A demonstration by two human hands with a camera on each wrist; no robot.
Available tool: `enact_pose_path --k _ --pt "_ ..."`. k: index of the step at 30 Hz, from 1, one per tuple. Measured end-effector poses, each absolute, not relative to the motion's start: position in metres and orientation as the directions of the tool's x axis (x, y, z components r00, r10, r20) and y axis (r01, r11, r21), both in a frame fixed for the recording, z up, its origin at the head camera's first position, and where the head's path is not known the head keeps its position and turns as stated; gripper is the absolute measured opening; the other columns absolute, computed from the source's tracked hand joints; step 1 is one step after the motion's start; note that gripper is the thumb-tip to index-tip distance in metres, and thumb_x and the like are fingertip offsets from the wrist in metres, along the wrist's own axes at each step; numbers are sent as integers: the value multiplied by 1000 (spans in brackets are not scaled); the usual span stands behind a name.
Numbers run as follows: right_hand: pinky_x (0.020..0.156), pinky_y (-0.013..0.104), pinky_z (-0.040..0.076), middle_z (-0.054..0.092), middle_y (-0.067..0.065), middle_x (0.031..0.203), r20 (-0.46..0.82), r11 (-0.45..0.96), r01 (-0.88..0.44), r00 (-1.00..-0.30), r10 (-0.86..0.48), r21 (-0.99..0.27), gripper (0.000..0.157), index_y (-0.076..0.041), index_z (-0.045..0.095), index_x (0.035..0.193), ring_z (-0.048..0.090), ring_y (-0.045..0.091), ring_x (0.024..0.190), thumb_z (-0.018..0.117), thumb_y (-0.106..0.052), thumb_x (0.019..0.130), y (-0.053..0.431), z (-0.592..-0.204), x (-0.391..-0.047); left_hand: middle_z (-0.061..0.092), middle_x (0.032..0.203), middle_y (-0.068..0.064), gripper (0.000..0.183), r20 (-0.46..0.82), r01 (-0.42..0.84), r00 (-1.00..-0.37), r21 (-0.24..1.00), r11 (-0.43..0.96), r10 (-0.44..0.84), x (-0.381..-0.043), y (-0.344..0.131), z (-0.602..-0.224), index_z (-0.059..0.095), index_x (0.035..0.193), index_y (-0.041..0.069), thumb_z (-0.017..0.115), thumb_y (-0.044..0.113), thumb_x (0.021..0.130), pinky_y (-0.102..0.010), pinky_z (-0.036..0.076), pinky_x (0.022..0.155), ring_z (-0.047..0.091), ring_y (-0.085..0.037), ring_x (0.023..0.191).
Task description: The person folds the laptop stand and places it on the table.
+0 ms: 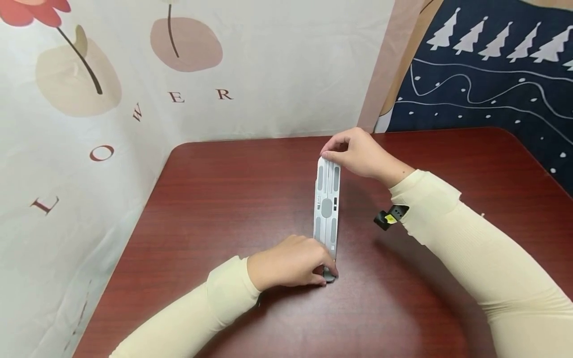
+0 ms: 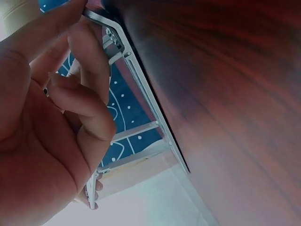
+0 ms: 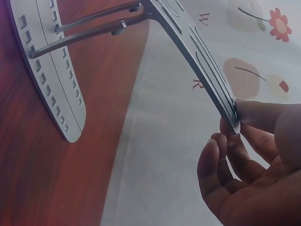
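Note:
A silver folding laptop stand (image 1: 327,208) with grey pads stands partly unfolded on the table. At its far, raised end, my right hand (image 1: 361,153) pinches the upper plate's tip between thumb and fingers. My left hand (image 1: 290,261) holds the near end, thumb and index finger about the hooked lip. The right wrist view shows the slotted base (image 3: 49,77) low on the table, joined by two thin struts (image 3: 87,41) to the tilted upper plate (image 3: 200,61). In the left wrist view, the base rail (image 2: 149,96) lies along the tabletop.
The stand is on a dark red wood-grain table (image 1: 215,199). Behind it hangs a pale cloth (image 1: 286,64) with flowers and letters, and a navy cloth (image 1: 483,89) with white trees is at the right. A small black device (image 1: 390,217) hangs under the right wrist.

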State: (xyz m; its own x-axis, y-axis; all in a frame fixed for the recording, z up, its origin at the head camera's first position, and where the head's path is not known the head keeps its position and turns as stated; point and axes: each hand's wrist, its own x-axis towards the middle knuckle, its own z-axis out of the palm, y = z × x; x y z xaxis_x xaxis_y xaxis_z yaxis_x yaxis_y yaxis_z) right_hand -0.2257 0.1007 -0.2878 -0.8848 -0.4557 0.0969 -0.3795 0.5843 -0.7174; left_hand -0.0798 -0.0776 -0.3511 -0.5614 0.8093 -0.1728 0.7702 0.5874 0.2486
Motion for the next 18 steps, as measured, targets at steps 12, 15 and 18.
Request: enact_pose_path --k 12,15,18 --pt "63 27 45 65 2 87 88 601 -371 -891 -446 -708 8 -17 71 90 53 17 77 65 -21 86 103 -286 -223 63 99 22 26 -169 806 -528 211 554 832 -79 -79 -352 67 103 41 70 34 79 -27 49 67 59 2 84" --pt "62 27 45 64 2 87 84 605 -368 -892 -444 -707 8 -17 71 90 53 18 76 65 -21 85 104 -285 -223 63 98 21 25 -170 808 -525 207 551 834 -79 -79 -352 67 103 41 70 34 79 -27 49 65 59 1 83" --pt "60 27 47 64 3 87 76 612 -360 -895 -440 -704 9 -16 70 90 54 19 74 65 -21 85 105 -285 -223 62 97 21 25 -175 806 -527 209 554 832 -79 -81 -351 67 102 41 70 35 79 -26 48 64 58 1 81"
